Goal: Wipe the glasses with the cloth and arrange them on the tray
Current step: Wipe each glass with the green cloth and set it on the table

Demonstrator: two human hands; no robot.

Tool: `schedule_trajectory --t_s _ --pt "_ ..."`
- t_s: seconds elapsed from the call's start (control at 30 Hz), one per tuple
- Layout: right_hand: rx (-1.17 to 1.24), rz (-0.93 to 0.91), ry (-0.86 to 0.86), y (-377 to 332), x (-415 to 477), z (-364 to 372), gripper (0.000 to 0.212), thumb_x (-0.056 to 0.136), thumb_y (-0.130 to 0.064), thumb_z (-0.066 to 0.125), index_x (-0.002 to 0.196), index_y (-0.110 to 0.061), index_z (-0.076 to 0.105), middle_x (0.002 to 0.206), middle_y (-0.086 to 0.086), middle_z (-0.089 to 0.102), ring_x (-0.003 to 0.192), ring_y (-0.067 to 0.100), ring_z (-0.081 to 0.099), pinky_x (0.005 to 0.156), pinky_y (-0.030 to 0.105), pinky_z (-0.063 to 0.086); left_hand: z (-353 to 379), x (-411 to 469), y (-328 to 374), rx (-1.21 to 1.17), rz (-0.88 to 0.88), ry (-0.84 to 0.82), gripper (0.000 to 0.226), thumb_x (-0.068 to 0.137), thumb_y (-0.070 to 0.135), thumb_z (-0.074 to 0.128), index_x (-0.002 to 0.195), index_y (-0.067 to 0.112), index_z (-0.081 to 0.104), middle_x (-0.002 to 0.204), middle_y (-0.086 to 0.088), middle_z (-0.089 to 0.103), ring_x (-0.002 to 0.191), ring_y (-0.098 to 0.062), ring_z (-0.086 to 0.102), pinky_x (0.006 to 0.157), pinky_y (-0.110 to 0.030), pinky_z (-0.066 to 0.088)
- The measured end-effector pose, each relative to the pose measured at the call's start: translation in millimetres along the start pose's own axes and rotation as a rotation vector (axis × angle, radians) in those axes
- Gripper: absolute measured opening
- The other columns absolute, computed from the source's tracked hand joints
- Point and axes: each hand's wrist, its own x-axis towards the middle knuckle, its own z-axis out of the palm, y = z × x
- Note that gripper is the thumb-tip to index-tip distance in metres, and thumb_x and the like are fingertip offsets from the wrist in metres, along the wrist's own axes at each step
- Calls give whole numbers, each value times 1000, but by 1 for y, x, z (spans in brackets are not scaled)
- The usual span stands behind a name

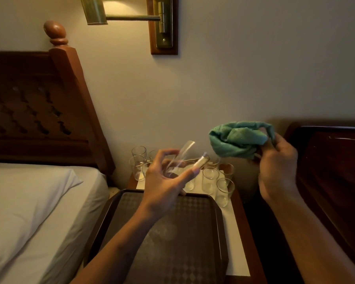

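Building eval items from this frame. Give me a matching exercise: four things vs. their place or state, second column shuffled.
Column A
1. cloth
2. tray
3. left hand
4. other glasses

Column B
a. stand upright behind the tray
b. bunched up, held in the right hand
c. grips a tilted glass
d. lies flat on the near part of the nightstand

Pairs: 1-b, 2-d, 3-c, 4-a
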Motion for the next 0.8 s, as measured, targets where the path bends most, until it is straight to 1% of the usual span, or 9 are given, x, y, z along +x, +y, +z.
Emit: schedule_trajectory --t_s 0.1,0.27,0.33,0.43,0.5,0.57,0.63,0.7,0.8 --pt "-219 -269 61 10 -14 8 15 108 -24 57 108 -30 70 98 -15 78 96 4 75 75 16 58 9 -4 -3 -275 -187 100 55 78 35 89 124 24 59 109 0 77 68 -24 72 54 -38 61" --pt "-469 -424 -204 31 -41 14 25 105 -34 62 115 -12 70 113 1 65 106 7 66 84 21 57 30 -15 -1 -379 -229 115 70 72 53 86 126 17 58 110 -9 77 83 -21 75 49 -34 57" --pt "-520 -423 -278 30 -45 10 40 99 -52 59 109 -16 72 128 1 54 123 7 57 92 16 53 35 -18 -2 -398 -217 122 70 77 58 81 124 12 57 105 -14 76 71 -26 71 45 -32 54" --pt "-302 -270 -336 19 -48 11 68 97 -75 42 97 -15 74 138 1 61 132 15 59 101 31 54 41 -21 -5 -373 -161 136 61 87 60 64 121 10 55 102 -17 74 62 -35 62 43 -32 54" --pt "-235 -202 -247 15 -48 17 57 106 -58 41 89 -11 69 114 -2 74 112 8 70 87 29 59 46 -24 -5 -340 -89 137 54 93 59 54 120 13 54 103 -16 73 63 -37 59 41 -32 52" --pt "-299 -217 -130 16 -44 22 33 111 -38 47 97 -13 63 92 1 72 81 4 71 65 23 57 51 -27 -3 -263 14 126 49 95 66 52 119 23 57 103 -13 74 62 -32 60 41 -33 50" --pt "-303 -223 -84 20 -42 27 19 111 -34 50 110 -21 63 92 -2 72 76 8 73 59 21 56 56 -30 -2 -145 108 123 48 95 70 50 120 30 58 102 -3 74 69 -20 67 49 -37 53" --pt "-288 -225 -54 26 -42 32 29 111 -37 46 104 -20 68 85 -2 74 70 10 73 56 21 55 61 -34 0 -67 166 116 44 98 67 47 122 32 56 102 6 73 81 -15 73 54 -30 57" --pt "-259 -248 30 32 -42 37 51 111 -37 42 71 -16 64 57 1 64 49 14 61 48 24 46 66 -36 5 -24 163 89 37 102 60 45 121 30 57 102 6 72 77 -15 72 52 -23 52"
